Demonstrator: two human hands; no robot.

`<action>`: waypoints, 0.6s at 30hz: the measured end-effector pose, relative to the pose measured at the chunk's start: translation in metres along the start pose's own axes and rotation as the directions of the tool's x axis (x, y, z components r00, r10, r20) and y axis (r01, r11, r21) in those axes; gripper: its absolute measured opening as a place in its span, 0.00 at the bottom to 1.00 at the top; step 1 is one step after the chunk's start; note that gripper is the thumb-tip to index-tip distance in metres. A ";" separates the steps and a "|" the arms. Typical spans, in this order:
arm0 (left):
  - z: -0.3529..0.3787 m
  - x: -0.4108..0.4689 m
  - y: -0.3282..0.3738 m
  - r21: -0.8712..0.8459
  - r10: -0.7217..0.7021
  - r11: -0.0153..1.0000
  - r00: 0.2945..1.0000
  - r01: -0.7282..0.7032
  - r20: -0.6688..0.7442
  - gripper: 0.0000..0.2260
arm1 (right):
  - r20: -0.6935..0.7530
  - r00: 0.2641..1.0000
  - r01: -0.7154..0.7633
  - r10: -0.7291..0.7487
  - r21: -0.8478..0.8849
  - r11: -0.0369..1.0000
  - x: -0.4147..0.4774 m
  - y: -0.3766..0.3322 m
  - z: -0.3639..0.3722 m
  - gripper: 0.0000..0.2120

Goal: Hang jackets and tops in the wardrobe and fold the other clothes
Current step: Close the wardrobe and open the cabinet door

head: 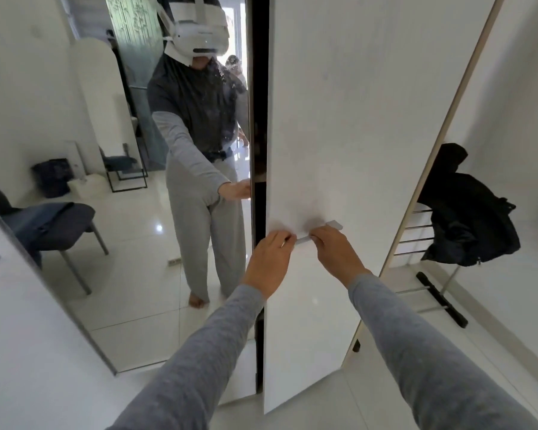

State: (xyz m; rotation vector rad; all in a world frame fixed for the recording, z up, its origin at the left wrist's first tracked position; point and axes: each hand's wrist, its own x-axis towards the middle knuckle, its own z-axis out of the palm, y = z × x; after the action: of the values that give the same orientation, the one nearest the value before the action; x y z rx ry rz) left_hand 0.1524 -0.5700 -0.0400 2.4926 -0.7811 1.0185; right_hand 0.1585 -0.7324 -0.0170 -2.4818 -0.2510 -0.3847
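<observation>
floor: glossy white tiles under my arms, catching the light | left of my hands: big mirror showing a dark chair and white walls | right of my hands: white wall, metal rack low down

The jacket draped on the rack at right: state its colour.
Black, plain with no visible pattern. The jacket shows clearly in the head view, the only one.
</observation>
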 end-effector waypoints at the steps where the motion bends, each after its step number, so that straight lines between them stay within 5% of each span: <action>1: -0.004 -0.004 0.006 -0.001 0.032 0.999 0.999 -0.032 0.003 0.13 | -0.010 1.000 -0.017 0.017 0.012 1.000 -0.008 -0.001 -0.004 0.11; 5: -0.029 -0.017 0.033 -0.047 0.074 0.996 0.993 -0.079 -0.088 0.13 | -0.034 0.999 -0.042 0.041 -0.020 0.999 -0.044 -0.009 -0.019 0.11; 8: -0.054 -0.015 0.059 -0.262 -0.108 0.963 0.984 0.067 -0.144 0.13 | -0.031 0.997 -0.073 0.071 -0.063 0.995 -0.072 -0.012 -0.032 0.11; 10: -0.068 -0.009 0.074 -0.534 -0.296 0.807 0.955 0.253 0.005 0.16 | -0.018 0.996 -0.083 0.082 -0.082 0.993 -0.088 -0.013 -0.039 0.11; 12: -0.077 -0.005 0.090 -0.689 -0.295 0.594 0.909 0.415 0.294 0.17 | 0.017 0.995 -0.094 0.097 -0.111 0.989 -0.106 -0.015 -0.047 0.10; 15: -0.076 -0.007 0.114 -0.724 -0.161 0.500 0.872 0.476 0.462 0.16 | -0.028 0.991 -0.136 0.133 -0.114 0.984 -0.131 -0.023 -0.067 0.15; 18: -0.068 -0.012 0.135 -0.713 -0.108 0.496 0.850 0.495 0.515 0.20 | -0.268 0.960 -0.095 0.083 -0.029 0.995 -0.143 -0.044 -0.104 0.18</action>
State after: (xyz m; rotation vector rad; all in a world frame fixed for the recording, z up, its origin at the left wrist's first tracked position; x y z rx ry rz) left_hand 0.0278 -0.6392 0.0119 1.8401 -0.6503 -0.0919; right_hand -0.0097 -0.7721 0.0407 -2.4371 -0.0206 -0.6840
